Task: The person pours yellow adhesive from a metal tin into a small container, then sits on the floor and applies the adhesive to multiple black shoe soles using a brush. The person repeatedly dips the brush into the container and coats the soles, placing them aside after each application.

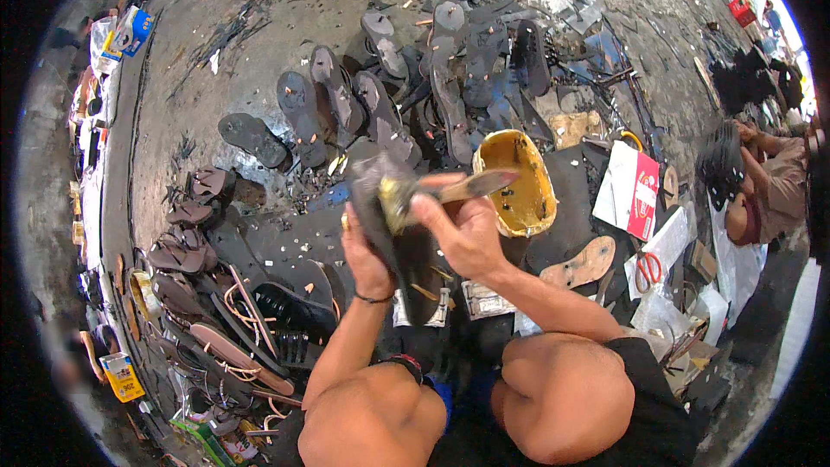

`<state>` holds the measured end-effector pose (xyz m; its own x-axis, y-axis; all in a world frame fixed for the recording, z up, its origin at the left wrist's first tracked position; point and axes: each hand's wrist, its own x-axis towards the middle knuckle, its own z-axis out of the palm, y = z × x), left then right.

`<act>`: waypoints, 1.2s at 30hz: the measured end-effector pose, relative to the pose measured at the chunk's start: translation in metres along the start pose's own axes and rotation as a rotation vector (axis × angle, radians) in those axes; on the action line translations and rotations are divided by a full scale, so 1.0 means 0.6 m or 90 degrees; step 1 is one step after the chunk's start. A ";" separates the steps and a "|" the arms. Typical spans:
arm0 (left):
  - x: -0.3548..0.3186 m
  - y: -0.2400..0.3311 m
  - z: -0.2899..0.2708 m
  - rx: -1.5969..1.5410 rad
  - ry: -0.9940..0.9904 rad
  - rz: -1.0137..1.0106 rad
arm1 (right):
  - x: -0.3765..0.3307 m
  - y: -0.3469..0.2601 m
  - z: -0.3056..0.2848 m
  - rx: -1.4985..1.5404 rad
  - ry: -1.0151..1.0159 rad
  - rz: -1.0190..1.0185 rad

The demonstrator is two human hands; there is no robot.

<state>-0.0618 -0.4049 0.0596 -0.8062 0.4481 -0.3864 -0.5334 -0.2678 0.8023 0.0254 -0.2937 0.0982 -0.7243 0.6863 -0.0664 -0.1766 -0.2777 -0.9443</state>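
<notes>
Knees (566,385): bare, foremost
Sole (410,264): between both hands
Left hand (367,258): gripping its side
Right hand (471,238): pinching brush (475,186)

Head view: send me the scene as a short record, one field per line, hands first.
Left hand: holds a dark sole
Right hand: grips a wooden-handled tool, its yellow-smeared end at the held sole; exact contact blurred
Container: open yellow tub, just beyond the right hand
Right side: tan sole; red-handled scissors
Left side: brown sandals, clustered
Floor ahead: loose spread of flat footwear pieces
Other person: partly visible, far right
</notes>
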 end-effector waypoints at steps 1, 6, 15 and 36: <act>0.010 0.005 -0.025 0.052 -0.052 -0.017 | 0.000 -0.005 -0.007 0.050 -0.074 0.093; -0.074 -0.017 -0.169 -0.139 -0.115 -0.281 | 0.040 -0.055 -0.066 0.242 0.055 0.220; -0.035 0.083 -0.014 -0.067 -0.074 -0.182 | 0.024 -0.029 0.005 -0.064 -0.075 0.058; 0.036 0.093 0.040 -0.212 -0.079 -0.115 | 0.038 -0.027 -0.039 -0.487 -0.069 -0.113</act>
<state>-0.1030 -0.3896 0.1066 -0.6655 0.6077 -0.4334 -0.7340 -0.4275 0.5277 0.0274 -0.2580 0.1047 -0.7960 0.5970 0.0998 0.1839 0.3957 -0.8998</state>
